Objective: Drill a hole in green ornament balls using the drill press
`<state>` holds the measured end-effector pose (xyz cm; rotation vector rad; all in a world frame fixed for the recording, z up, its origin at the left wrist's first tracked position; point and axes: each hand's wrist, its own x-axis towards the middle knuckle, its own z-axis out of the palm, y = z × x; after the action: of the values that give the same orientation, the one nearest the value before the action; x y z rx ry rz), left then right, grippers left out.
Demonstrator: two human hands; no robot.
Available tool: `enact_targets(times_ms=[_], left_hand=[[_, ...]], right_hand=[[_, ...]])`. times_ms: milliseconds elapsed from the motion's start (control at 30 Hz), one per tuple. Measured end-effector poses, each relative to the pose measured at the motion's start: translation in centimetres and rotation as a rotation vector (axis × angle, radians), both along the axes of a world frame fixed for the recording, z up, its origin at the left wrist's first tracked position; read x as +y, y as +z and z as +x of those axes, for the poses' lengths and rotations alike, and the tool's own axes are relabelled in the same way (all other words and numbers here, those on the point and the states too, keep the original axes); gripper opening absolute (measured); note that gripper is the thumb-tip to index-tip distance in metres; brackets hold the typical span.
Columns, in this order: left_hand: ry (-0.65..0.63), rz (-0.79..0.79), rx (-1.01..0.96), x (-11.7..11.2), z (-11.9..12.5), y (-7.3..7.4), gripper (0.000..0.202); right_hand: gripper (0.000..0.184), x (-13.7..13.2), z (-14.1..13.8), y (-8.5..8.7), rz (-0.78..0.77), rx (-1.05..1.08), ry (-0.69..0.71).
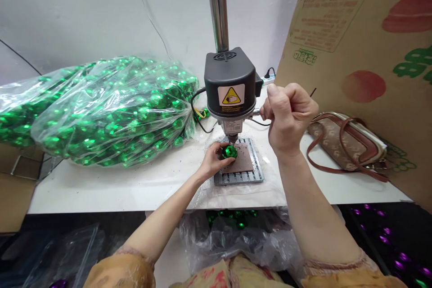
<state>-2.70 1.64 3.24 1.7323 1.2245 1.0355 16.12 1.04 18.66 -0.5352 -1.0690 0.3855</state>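
Observation:
A shiny green faceted ball (230, 151) sits between the thumb and fingers of my left hand (216, 158), right under the chuck of a small black drill press (230, 76). Beneath the ball lies a brown square board (243, 160) on the slotted grey base plate (258, 175), with dark specks scattered about. My right hand (288, 119) is raised at the machine's right side, its fingers wrapped round the feed lever (257, 112), most of which is hidden in the fist.
A clear bag (118, 112) full of green balls fills the table's left side. On the right, a brown handbag (349, 141) rests before a large carton (337, 63). More green balls lie in plastic below the table edge. Purple balls (384, 238) show at lower right.

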Motion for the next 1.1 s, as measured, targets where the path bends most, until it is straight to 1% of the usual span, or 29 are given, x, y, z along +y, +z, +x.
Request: enact_targets(times_ms=[100,233,367,467,567,633,733,833,1100], left_hand=[[-0.007,0.041,0.044,0.0,0.3,-0.1,0.050],[0.040,0.082,0.088,-0.1,1.0,-0.4,0.050],[0.078,0.100,0.143,-0.5,1.8,-0.9,0.053],[0.107,0.071,0.097,-0.8,2.2,-1.7,0.056],[0.086,0.014,-0.006,-1.1,2.4,-2.5,0.057],[0.074,0.002,-0.036,-1.1,2.3,-3.0,0.058],[0.075,0.006,-0.039,-1.1,2.2,-3.2,0.058],[0.069,0.006,-0.058,-1.1,2.2,-3.3,0.059],[0.047,-0.005,-0.110,-1.0,2.2,-3.7,0.060]], right_hand=[[0.048,0.0,0.0,0.1,-0.004,-0.004,-0.004],[0.046,-0.1,0.0,0.2,0.027,0.006,0.029],[0.047,-0.1,-0.1,0.2,0.018,-0.001,0.011],[0.047,-0.1,0.0,0.2,0.011,-0.007,0.005],[0.046,-0.2,0.1,0.2,0.009,-0.019,0.010],[0.046,-0.3,0.2,0.1,0.020,-0.033,0.015],[0.046,-0.4,0.2,-0.5,0.075,-0.043,0.020],[0.048,-0.5,0.0,-1.4,0.148,-0.042,0.000],[0.048,-0.5,-0.2,-3.1,0.264,-0.015,-0.004]])
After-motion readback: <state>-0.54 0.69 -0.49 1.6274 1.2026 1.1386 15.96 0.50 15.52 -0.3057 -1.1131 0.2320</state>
